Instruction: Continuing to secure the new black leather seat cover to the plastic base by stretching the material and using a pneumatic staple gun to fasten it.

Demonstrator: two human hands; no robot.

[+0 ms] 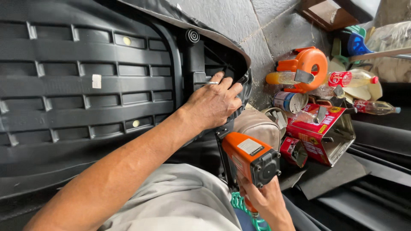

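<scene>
Plastic makes up the black seat base, which lies upside down across our lap and the floor, its ribbed underside facing us. We judge it stiff and rather light, but large and awkward, so the rim is the good place to take it. Its dark cover is soft and folds over the edge.

Our left hand reaches over the base, the forearm crossing from below, fingers bent and pressed close together on the rim at the narrow end, holding the cover edge down.

Our right hand is low, closed around the grip of the orange staple gun; it looks heavy and hard. The nose of the gun seems to touch the rim under the left hand, but this part is hidden.
</scene>
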